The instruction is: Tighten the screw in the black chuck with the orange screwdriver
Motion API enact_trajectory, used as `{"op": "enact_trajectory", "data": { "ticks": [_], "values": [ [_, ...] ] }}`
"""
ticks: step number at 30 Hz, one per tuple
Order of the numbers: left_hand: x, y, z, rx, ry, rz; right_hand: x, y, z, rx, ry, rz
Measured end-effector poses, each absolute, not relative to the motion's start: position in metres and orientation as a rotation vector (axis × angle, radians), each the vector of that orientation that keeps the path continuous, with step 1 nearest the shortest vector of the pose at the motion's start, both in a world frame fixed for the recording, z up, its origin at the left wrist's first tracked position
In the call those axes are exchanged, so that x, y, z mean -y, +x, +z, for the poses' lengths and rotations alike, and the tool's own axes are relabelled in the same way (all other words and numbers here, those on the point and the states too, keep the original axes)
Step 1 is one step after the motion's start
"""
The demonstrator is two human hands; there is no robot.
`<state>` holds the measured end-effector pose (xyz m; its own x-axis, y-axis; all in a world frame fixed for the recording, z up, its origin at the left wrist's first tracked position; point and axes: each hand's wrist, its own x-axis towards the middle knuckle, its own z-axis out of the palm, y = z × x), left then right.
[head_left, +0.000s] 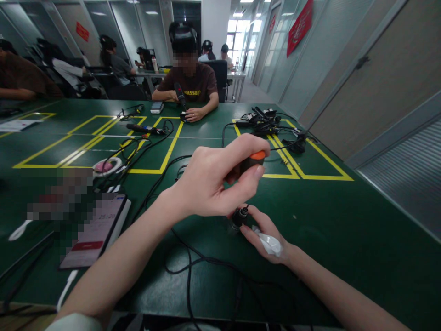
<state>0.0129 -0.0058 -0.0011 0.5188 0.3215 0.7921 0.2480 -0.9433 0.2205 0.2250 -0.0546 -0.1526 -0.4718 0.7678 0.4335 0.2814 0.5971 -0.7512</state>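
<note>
Dark green tabletop (327, 220) marked out with yellow tape rectangles. At the left, a dark-framed smartphone (99, 230), its screen lit and partly blurred out, lies with a white cable (67, 287) at its lower end; just beyond it, a white ring-shaped roll with a pink centre (107, 166). Farther back, a slim black rod-shaped tool (146, 129) rests among black cables. Across the table, a co-worker in a brown T-shirt (203, 78) holds a dark handheld tool (179, 95) pointed down at a small black piece (184, 117). Centre: left hand (212, 181) raised above the table, index finger curled and thumb pressing from below, pinching a rounded orange-and-black object (257, 158) — its remaining fingers are hidden. Lower and nearer, a small black cylindrical part with a narrow tip (240, 216) sits between the thumb and index finger of the right hand (263, 230), which pinch it; other fingers cannot be told. White covering (270, 243) near that thumb's base. Behind, to the right — a tangled heap of black cabled items (263, 120).
</note>
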Motion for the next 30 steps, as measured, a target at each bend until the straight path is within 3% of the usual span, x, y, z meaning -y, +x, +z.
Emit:
{"op": "enact_trajectory", "data": {
  "ticks": [14,26,30],
  "values": [
    [0.0057,0.0165,-0.0013,-0.497,2.687,1.433,0.0552,0.2259,-0.153,2.026,-0.822,0.783],
    [-0.0002,0.0191,-0.0076,-0.523,2.808,1.659,0.0549,0.2267,-0.1551,2.013,-0.846,0.837],
    [0.0024,0.0194,-0.0076,-0.425,2.706,1.553,0.0545,0.2258,-0.1546,2.018,-0.83,0.808]
  ]
}}
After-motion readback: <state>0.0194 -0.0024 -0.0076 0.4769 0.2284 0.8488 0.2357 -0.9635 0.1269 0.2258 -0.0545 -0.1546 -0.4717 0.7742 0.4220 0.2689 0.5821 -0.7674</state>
